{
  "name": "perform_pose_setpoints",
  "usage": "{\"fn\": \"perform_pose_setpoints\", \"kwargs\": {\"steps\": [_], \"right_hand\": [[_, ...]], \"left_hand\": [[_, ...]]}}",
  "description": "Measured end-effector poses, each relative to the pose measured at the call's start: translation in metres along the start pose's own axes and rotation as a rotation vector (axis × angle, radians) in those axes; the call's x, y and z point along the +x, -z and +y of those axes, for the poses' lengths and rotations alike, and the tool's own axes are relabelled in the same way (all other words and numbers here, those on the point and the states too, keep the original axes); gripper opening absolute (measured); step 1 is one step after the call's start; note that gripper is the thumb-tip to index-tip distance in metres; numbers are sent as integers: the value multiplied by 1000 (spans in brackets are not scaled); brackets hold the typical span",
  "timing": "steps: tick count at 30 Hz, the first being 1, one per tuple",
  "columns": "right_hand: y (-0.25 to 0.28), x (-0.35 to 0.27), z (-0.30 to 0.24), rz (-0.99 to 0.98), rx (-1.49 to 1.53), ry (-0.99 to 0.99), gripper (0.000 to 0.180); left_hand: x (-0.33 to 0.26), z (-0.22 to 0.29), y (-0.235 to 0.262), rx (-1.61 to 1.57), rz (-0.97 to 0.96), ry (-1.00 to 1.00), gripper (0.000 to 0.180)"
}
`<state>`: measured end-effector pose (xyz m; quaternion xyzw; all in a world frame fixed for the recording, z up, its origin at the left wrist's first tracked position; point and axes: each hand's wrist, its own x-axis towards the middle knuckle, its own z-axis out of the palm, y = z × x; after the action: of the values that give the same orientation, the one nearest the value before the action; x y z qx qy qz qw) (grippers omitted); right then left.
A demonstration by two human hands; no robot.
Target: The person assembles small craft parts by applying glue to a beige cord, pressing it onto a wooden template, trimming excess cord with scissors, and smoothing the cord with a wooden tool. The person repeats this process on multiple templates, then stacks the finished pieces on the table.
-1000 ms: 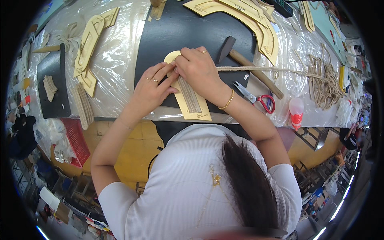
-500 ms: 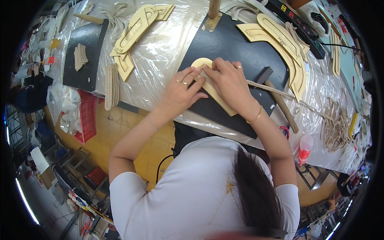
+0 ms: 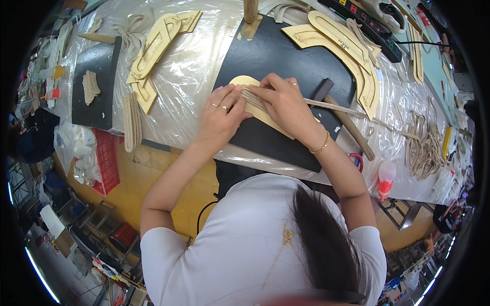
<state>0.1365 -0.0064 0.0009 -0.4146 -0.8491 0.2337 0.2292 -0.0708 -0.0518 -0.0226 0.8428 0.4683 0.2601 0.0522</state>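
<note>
Change since earlier: both hands sit nearer the middle of the view, and the black mat slants more steeply across it.
Left hand: left hand [image 3: 220,118] lies flat with fingers spread, pressing down the near edge of the pale tan flat curved sole-shaped piece [image 3: 253,100]; it clamps nothing.
Right hand: right hand [image 3: 286,102] has its fingertips together on the ribbed beige woven cord strip [image 3: 334,107], pressing it onto that piece.
Piece location: on the matte black rectangular rubber mat [image 3: 286,66], under both hands, which are nearly touching.
Doing it well: my judgement is that the left palm should keep the piece from sliding while the right fingertips lay the cord row tight against row, with no gap.
Textures: cord looks ribbed and fibrous; the piece smooth and stiff.
Beside the mat: dark-headed wooden-handled hammer [image 3: 343,120]; small white squeeze bottle with red cap [image 3: 385,180].
Tabletop: crinkled clear plastic sheet over the tabletop [image 3: 189,66], glossy.
Farther: larger tan horseshoe-shaped cut-outs [image 3: 337,38].
</note>
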Motion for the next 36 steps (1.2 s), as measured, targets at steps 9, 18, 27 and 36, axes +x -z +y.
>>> {"fn": "perform_pose_setpoints", "kwargs": {"steps": [9, 18, 27, 36], "right_hand": [[2, -5, -9, -62, -282, 64, 36], [31, -22, -2, -98, -246, 29, 40], [32, -36, 4, -149, -167, 18, 42], [24, -36, -2, -134, -301, 49, 40]], "left_hand": [[7, 2, 4, -51, -34, 27, 55], [15, -2, 15, 34, -168, -38, 61], [15, 5, 15, 73, -223, -27, 56], [12, 17, 21, 163, -221, 8, 57]]}}
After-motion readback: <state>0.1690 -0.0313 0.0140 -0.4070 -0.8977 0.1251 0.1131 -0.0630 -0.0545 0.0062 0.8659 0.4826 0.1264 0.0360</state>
